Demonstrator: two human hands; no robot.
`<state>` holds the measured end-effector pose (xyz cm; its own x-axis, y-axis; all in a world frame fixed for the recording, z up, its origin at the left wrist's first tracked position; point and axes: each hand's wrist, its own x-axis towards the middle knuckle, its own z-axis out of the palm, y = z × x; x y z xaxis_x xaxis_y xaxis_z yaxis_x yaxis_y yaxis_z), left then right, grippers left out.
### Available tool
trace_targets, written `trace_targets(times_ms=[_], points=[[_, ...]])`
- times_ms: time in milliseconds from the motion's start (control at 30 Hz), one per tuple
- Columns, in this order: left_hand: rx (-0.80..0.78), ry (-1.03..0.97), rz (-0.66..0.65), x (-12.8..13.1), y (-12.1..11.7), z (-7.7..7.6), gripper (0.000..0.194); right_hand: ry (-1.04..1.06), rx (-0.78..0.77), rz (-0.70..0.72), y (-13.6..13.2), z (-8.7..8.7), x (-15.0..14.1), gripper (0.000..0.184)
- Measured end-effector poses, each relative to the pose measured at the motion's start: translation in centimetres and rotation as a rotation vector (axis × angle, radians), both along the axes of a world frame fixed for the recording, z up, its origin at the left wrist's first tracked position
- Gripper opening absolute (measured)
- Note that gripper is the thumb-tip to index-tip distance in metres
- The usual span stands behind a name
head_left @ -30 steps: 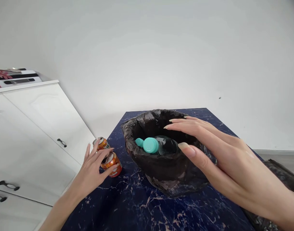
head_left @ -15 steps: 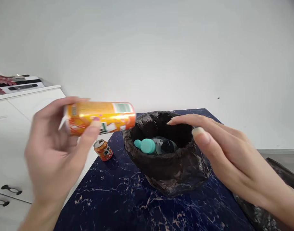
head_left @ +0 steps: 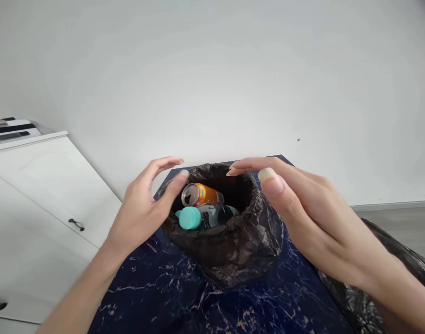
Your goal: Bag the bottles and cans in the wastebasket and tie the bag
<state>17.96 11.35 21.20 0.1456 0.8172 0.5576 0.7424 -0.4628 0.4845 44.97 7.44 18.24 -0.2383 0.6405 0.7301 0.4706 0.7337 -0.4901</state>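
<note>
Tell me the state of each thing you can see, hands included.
Orange metal drink can: opened, lying on its side
Clear plastic bottle with teal screw cap: capped, lying down
Black plastic bag holding both: mouth open
White wooden-looking cabinet doors: shut
Left hand: open, nothing held
Right hand: open, nothing held

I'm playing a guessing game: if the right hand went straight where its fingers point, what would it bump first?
The right hand would probably meet the left hand, across the opening of the black bag. Depth is unclear, though, so it might miss.
</note>
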Motion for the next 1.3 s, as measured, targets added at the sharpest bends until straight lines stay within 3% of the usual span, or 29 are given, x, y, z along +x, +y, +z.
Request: trace_targets(times_ms=[167, 333, 400, 467, 567, 833, 933, 1033, 1200, 1300], points=[[0.198, -0.11, 0.203, -3.4, 0.2, -0.9, 0.042, -0.011, -0.003, -0.02, -0.1, -0.3, -0.1, 0.04], [0.258, 0.166, 0.458, -11.4, 3.6, -4.6, 0.058, -0.021, -0.04, -0.013, 0.1, -0.3, -0.8, 0.042], [0.206, 0.187, 0.52, -14.6, 4.8, -6.6, 0.066, -0.025, -0.058, -0.012, 0.1, -0.4, -1.0, 0.044], [0.013, 0.281, 0.643, -17.1, 5.6, -8.5, 0.074, -0.028, -0.076, -0.017, 0.0, -0.5, -1.1, 0.044], [-0.125, 0.32, 0.684, -19.4, 5.8, -10.5, 0.082, -0.031, -0.089, -0.014, 0.0, -0.8, -1.2, 0.044], [-0.39, 0.41, 0.557, -20.6, 5.5, -12.1, 0.098, -0.041, -0.102, -0.013, 0.4, -1.3, -1.4, 0.045], [-0.41, 0.399, 0.555, -19.9, 5.0, -12.0, 0.092, -0.041, -0.104, -0.018, 0.3, -1.3, -1.3, 0.044], [-0.359, 0.358, 0.57, -18.3, 4.3, -10.7, 0.087, -0.041, -0.099, -0.023, 0.3, -1.3, -1.2, 0.043], [0.058, 0.073, 0.551, -14.3, 3.0, -5.8, 0.076, -0.04, -0.081, -0.027, 0.5, -1.2, -1.1, 0.043], [0.383, -0.109, 0.349, -11.0, 2.1, -2.7, 0.079, -0.032, -0.082, -0.043, 0.6, -1.2, -1.1, 0.044]])
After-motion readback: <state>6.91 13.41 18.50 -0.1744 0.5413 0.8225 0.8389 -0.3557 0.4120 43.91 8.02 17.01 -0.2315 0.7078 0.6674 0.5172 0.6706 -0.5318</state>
